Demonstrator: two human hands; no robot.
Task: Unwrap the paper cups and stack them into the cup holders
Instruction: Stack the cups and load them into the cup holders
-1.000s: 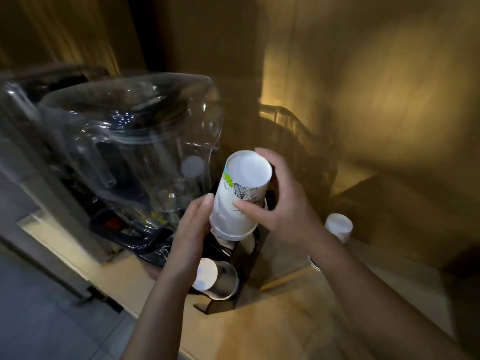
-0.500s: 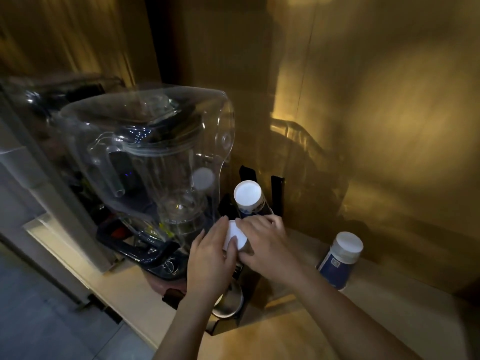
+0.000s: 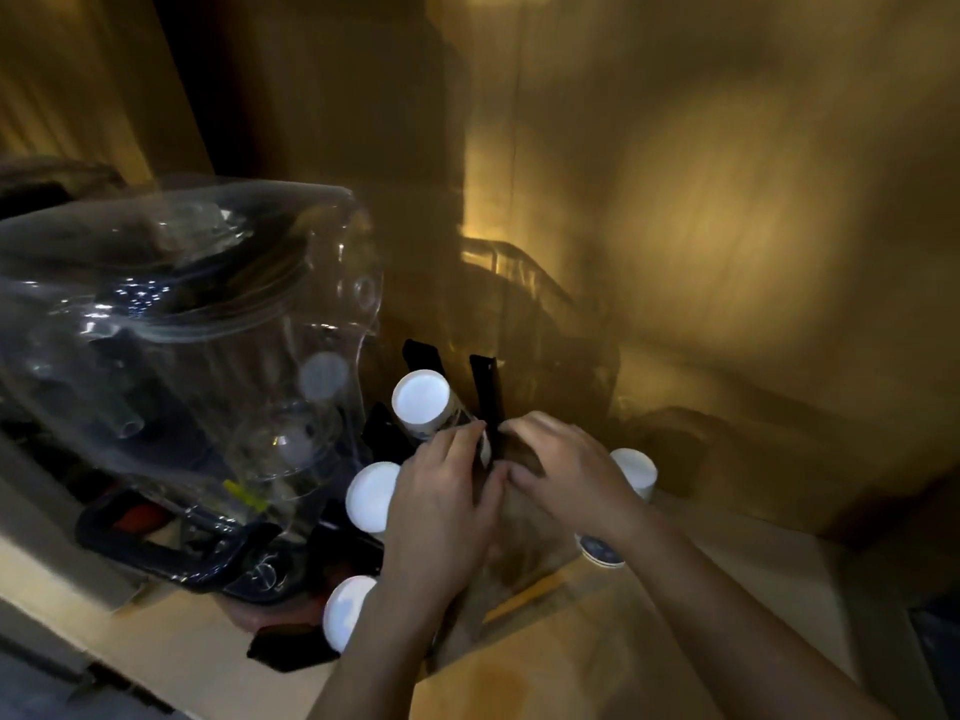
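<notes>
Paper cups (image 3: 421,396) look light and crushable; both hands (image 3: 441,504) (image 3: 566,472) pinch something hidden, best gripped low on the walls.

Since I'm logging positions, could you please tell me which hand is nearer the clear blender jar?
Left. The left hand sits just right of the blender jar; the right hand lies farther right, beyond it.

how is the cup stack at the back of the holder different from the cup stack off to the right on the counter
The back stack sits in the black holder, leaning against its upright; the right stack stands loose on the counter, outside it. The back stack is in plain view; the right stack is partly hidden behind the right hand. Both are upside down, white bottoms up.
</notes>
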